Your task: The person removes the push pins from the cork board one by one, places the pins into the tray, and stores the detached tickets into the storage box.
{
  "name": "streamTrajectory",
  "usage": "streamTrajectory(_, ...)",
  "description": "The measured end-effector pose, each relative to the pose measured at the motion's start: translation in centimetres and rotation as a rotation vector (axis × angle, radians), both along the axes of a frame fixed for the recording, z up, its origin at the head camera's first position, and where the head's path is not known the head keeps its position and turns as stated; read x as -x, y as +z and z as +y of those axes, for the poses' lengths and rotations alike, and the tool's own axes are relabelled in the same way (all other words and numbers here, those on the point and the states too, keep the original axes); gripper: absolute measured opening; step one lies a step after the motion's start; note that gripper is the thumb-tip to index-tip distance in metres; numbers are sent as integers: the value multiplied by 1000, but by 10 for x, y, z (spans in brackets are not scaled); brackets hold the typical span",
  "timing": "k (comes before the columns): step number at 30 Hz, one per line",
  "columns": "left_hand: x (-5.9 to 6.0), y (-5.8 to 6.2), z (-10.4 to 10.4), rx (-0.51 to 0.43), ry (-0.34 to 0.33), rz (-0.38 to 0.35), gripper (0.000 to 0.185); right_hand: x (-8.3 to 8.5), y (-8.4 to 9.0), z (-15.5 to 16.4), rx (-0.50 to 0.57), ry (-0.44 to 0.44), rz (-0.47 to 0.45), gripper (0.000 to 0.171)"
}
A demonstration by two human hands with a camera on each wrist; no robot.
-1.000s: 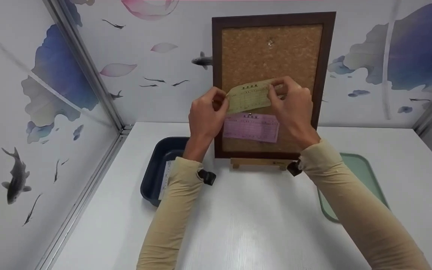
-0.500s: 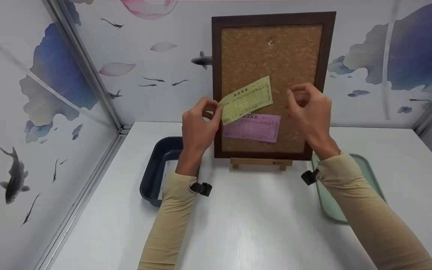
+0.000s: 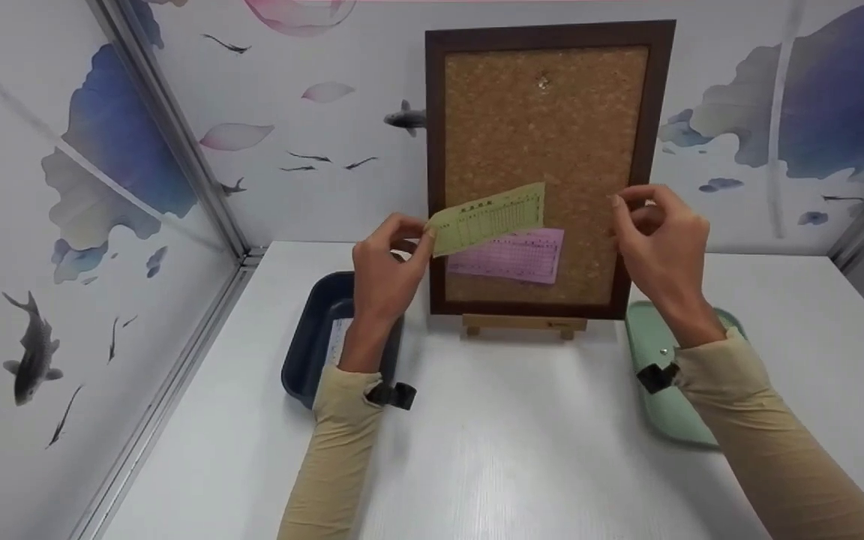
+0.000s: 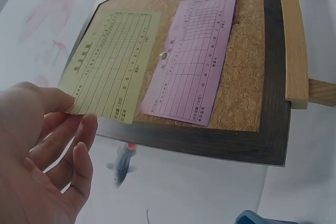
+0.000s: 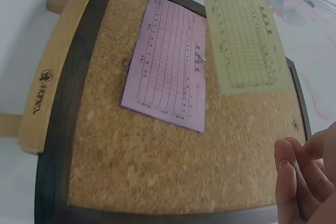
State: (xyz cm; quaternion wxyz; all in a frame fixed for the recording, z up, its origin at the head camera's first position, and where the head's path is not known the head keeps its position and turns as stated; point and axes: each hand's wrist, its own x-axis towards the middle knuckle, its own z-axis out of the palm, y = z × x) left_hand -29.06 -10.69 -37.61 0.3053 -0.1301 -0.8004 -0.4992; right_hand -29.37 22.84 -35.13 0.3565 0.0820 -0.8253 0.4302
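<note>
In the left fingers (image 4: 52, 99), pinches the yellow slip (image 3: 488, 220) by one end. Points it lengthwise, tilting up, toward the right fingers (image 5: 287, 190): apart, narrow, cannot tell if holding anything. Below, shows the pink slip (image 3: 518, 262) pinned to the board (image 3: 544, 135).

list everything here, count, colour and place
framed rectangular cork board: 1, brown, centre
wooden stand: 1, light brown, under board
upper printed paper slip: 1, yellow-green, before board
lower printed paper slip: 1, pink, on cork
deep rectangular tray: 1, dark blue, left
paper: at least 1, white, in blue tray
flat shallow tray: 1, pale green, right
small metal pieces: at least 3, silver, pink slip, upper cork, green tray
table: 1, white, beneath
printed walls: at least 2, white, behind, left
cloth sleeves: 2, beige, forearms
wrist devices: 2, black, cuffs
left hand: 1, pinching upper slip
right hand: 1, before board's right edge
</note>
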Motion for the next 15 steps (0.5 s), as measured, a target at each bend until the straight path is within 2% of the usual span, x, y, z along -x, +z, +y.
streamTrajectory(9, -8, -17, -17, -79, 19, -34, 14, -19, -23, 23, 48, -14, -31, 25)
streamTrajectory(15, -12, -19, -24, -74, 21, -58, 17, -33, -44, 41, 149, -47, -81, 22)
